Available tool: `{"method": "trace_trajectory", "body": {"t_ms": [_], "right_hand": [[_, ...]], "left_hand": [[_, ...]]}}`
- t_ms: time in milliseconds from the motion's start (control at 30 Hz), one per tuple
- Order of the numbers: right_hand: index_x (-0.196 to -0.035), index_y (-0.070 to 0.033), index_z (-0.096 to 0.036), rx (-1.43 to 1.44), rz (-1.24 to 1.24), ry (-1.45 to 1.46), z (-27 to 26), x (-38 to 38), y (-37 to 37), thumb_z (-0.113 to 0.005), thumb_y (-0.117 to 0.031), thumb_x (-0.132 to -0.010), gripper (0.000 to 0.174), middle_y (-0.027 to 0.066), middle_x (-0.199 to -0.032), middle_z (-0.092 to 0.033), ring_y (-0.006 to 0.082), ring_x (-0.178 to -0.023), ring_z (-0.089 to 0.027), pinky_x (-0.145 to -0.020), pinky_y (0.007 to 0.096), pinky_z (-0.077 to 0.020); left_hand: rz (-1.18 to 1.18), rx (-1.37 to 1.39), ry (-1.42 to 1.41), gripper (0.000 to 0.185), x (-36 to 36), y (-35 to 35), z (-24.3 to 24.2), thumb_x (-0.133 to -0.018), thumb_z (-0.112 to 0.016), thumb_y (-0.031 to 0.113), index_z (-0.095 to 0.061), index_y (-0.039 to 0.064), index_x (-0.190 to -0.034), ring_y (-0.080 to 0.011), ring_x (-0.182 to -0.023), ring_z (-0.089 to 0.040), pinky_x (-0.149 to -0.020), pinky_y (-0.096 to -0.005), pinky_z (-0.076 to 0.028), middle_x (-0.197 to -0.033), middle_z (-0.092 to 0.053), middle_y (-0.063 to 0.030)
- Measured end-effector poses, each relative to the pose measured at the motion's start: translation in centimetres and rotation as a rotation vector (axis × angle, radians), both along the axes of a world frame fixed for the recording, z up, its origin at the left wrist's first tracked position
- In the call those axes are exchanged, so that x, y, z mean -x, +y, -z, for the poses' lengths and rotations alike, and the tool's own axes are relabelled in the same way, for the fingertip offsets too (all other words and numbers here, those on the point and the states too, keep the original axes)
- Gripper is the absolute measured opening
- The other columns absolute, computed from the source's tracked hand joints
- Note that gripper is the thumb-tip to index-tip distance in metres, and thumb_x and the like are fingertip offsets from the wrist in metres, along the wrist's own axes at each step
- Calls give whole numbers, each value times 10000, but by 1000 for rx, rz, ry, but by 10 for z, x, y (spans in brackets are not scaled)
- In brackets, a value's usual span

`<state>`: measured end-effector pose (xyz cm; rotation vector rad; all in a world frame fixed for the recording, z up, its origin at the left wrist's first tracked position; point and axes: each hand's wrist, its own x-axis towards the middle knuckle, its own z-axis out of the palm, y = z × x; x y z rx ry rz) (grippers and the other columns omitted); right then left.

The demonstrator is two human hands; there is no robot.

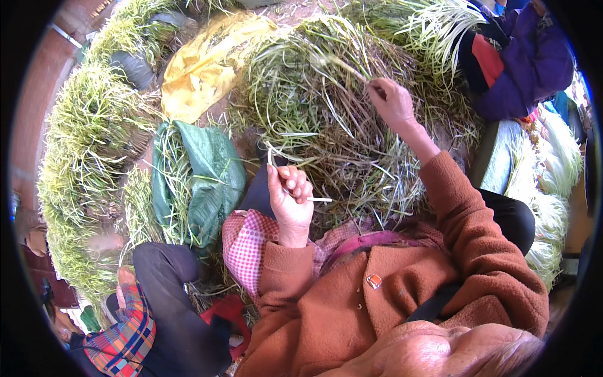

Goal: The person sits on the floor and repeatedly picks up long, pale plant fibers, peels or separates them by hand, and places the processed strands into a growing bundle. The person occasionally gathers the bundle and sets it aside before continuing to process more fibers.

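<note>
My left hand (pixel 292 193) is raised in front of my lap, its fingers curled around a thin pale plant stalk (pixel 319 200) whose end sticks out to the right. Farther forward and right, my right hand (pixel 392 102) pinches leafy stalk material (pixel 347 68) that is partly blurred, over a large heap of loose green and brown stalks and leaves (pixel 330 118). The heap lies on the ground before me. A pink checked apron (pixel 249 235) covers my lap.
Rows of green plant bundles (pixel 85 141) stand at the left, beside a yellow sheet (pixel 202 66) and a green woven sack (pixel 214 179). A person in plaid sleeves (pixel 125 339) sits at lower left, another in purple (pixel 527 70) at upper right. Pale bundles (pixel 546 188) lie right.
</note>
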<state>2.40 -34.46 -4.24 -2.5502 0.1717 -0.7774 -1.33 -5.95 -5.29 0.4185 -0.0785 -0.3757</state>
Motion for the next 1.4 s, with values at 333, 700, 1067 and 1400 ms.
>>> {"method": "trace_trajectory", "body": {"t_ms": [333,700,1067,1400], "right_hand": [[-1093,-37,-580,160,-279,150,45,-15,60,-603,-153,-860,262,95,-1033,-618,218,-1006,-574,-923,386,-449],[-906,-53,-673,104,-307,606,119,-35,79,-593,-244,-841,216,119,-858,-676,300,-806,-651,-742,404,-508],[-978,5,-655,-593,-672,358,50,17,63,-627,-229,-886,253,101,-859,-694,167,-803,-655,-769,317,-507],[-946,0,-631,-664,-833,446,32,30,66,-670,-263,-868,278,72,-814,-653,121,-774,-592,-755,297,-489]], "left_hand": [[-79,13,-64,332,5,2,-11,-994,-451,386,-570,107,-860,-62,-508,-355,-414,-184,-279,-638,-424,35],[-347,-181,-31,324,1,12,-7,-970,-494,410,-562,94,-938,-71,-549,-393,-406,-176,-282,-711,-435,25],[-94,-459,302,335,-14,-16,36,-936,-586,357,-582,86,-1133,-48,-524,-437,-345,-157,-265,-786,-547,20],[-88,-601,76,163,-18,-22,33,-882,-682,271,-617,133,-938,-10,-552,-448,-398,-143,-262,-751,-552,68]]}}
